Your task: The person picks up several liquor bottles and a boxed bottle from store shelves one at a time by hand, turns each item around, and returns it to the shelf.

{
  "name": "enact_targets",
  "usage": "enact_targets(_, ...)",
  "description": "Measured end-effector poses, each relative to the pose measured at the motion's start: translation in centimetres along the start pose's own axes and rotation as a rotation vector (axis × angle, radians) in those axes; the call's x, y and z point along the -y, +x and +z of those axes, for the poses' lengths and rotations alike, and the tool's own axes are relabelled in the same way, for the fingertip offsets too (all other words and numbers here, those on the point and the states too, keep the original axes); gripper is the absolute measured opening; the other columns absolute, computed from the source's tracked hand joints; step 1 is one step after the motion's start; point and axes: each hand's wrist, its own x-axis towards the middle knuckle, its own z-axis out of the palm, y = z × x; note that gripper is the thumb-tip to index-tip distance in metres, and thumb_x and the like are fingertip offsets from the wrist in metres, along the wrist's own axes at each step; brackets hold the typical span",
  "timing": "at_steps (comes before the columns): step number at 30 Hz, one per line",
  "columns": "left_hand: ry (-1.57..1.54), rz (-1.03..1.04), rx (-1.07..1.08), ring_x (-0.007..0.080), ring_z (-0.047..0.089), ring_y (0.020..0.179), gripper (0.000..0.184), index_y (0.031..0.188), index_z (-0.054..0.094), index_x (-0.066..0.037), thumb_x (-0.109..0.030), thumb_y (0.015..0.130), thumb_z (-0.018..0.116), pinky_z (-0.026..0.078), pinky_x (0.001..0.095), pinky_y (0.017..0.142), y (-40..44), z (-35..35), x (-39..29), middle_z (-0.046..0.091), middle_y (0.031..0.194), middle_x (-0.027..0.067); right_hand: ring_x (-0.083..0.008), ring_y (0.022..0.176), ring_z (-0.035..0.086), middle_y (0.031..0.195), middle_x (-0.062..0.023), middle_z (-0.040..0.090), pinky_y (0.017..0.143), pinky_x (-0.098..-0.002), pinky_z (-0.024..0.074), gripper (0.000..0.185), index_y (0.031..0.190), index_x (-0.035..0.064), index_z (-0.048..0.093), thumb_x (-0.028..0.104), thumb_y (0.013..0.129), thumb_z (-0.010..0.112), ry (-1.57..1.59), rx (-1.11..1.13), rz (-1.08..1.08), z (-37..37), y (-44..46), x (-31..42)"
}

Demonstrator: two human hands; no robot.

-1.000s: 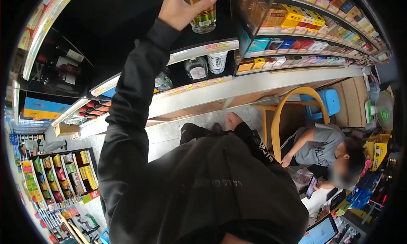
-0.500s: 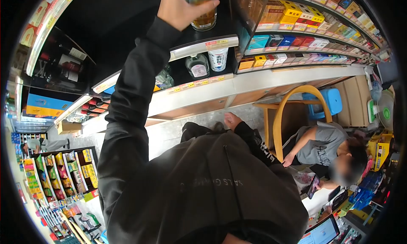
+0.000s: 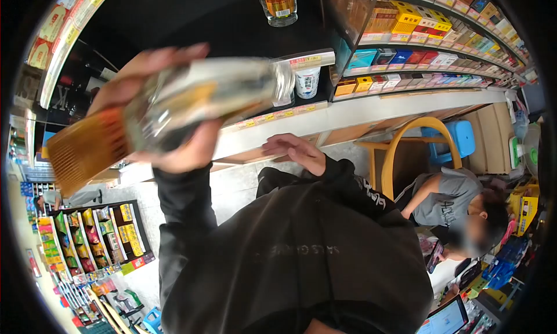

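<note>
My left hand (image 3: 194, 148) is wrapped round a clear glass bottle (image 3: 200, 99) with amber areas and a ribbed golden cap (image 3: 87, 148). The bottle is tilted nearly on its side in front of the shelves and blurred by motion. To the right of it, my right hand (image 3: 299, 153) is raised above the floor with fingers spread and nothing in it. An amber-labelled bottle (image 3: 278, 6) stands upright on the black upper shelf (image 3: 232, 21). A white container (image 3: 307, 82) stands on the lower shelf.
Boxed packs (image 3: 400, 58) line shelves at the upper right. A wooden chair (image 3: 389, 142) and a blue stool (image 3: 461, 140) stand at right. Beside them is a seated person (image 3: 449, 198) with a phone. A snack rack (image 3: 87, 238) stands at lower left.
My left hand has come back from the upper shelf, moving down and left with the bottle, which has tipped over. My right hand has risen left and its fingers have spread.
</note>
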Motion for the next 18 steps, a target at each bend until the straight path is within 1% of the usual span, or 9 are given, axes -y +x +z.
enact_targets(2,-0.249,-0.104,0.008,0.0348,0.06,0.101,0.074,0.118,0.035,0.001,-0.007,0.061,0.081,0.055,0.0447,0.083,-0.9,-1.1,-1.8,0.051,0.113,0.0235,-0.029,0.129,0.038,0.141,-0.0165,0.037,0.101,-0.0434,0.0366,0.061,0.139,0.004,0.029,0.046,0.096,0.038,0.508,0.271,-0.028,2.5,0.7,1.4)
enact_targets(3,-0.362,-0.187,0.047,0.0343,0.061,0.1,0.071,0.118,0.035,0.001,-0.009,0.063,0.08,0.056,0.0445,0.081,-1.5,-2.1,-2.3,0.051,0.113,0.0237,-0.0317,0.132,0.033,0.145,-0.0192,0.029,0.104,-0.0468,0.0322,0.074,0.143,0.0042,0.023,0.057,0.093,0.035,0.699,0.212,0.017,4.0,0.6,1.5)
enact_targets(5,-0.292,-0.445,-0.021,0.0313,0.062,0.09,0.07,0.119,0.035,0.001,-0.014,0.064,0.076,0.057,0.0424,0.075,-4.4,-2.0,-3.3,0.052,0.108,0.0234,-0.0289,0.13,0.036,0.145,-0.0151,0.028,0.105,-0.0411,0.0336,0.097,0.144,0.003,0.02,0.071,0.08,0.046,0.651,0.23,0.081,5.6,1.0,2.4)
enact_targets(6,-0.273,-0.613,-0.006,0.0315,0.063,0.088,0.067,0.119,0.038,0.002,-0.014,0.065,0.075,0.057,0.0407,0.073,-5.6,-1.9,-3.9,0.054,0.106,0.0236,-0.0276,0.128,0.038,0.141,-0.0162,0.034,0.105,-0.0398,0.034,0.101,0.142,0.0004,0.023,0.07,0.076,0.054,0.687,0.306,0.051,6.2,1.7,1.9)
enact_targets(7,-0.173,-0.753,-0.087,0.0304,0.064,0.085,0.065,0.118,0.041,0.003,-0.014,0.065,0.074,0.056,0.0391,0.072,-7.1,-1.6,-4.4,0.056,0.103,0.0227,-0.0258,0.122,0.045,0.134,-0.0158,0.042,0.102,-0.0392,0.0369,0.088,0.139,0.0009,0.028,0.058,0.08,0.06,0.648,0.433,0.049,6.5,2.0,1.3)
enact_targets(9,-0.08,-0.979,-0.102,0.0262,0.065,0.085,0.056,0.118,0.043,0.004,-0.013,0.073,0.072,0.055,0.0382,0.076,-8.5,-0.8,-4.8,0.057,0.106,0.021,-0.0292,0.117,0.05,0.134,-0.0182,0.042,0.099,-0.0432,0.0385,0.083,0.141,0.0033,0.026,0.051,0.082,0.061,0.323,0.534,0.139,7.2,1.2,2.5)
enact_targets(11,-0.12,-1.063,-0.165,0.0258,0.064,0.088,0.052,0.12,0.043,0.005,-0.016,0.079,0.068,0.053,0.0383,0.082,-10.6,-0.9,-4.1,0.057,0.109,0.0212,-0.0272,0.108,0.055,0.127,-0.0161,0.046,0.092,-0.041,0.0436,0.079,0.137,0.0038,0.03,0.044,0.079,0.067,0.393,0.499,0.2,7.2,0.8,0.8)
enact_targets(14,-0.156,-1.144,-0.381,0.0292,0.062,0.095,0.053,0.125,0.041,0.008,-0.022,0.086,0.063,0.051,0.04,0.085,-12.4,-1.1,-3.5,0.056,0.113,0.0218,-0.0253,0.104,0.057,0.12,-0.0143,0.048,0.086,-0.0386,0.0468,0.068,0.133,0.0041,0.034,0.041,0.084,0.062,0.506,0.438,0.312,7.1,0.7,0.4)
enact_targets(18,-0.291,-1.182,-0.459,0.0322,0.057,0.108,0.053,0.126,0.04,0.007,-0.025,0.088,0.059,0.047,0.0403,0.091,-13.3,-1.6,-2.8,0.051,0.122,0.022,-0.0264,0.104,0.057,0.122,-0.0154,0.047,0.084,-0.0385,0.049,0.069,0.134,0.0048,0.032,0.043,0.085,0.06,0.612,0.457,0.306,7.1,0.9,-0.5)
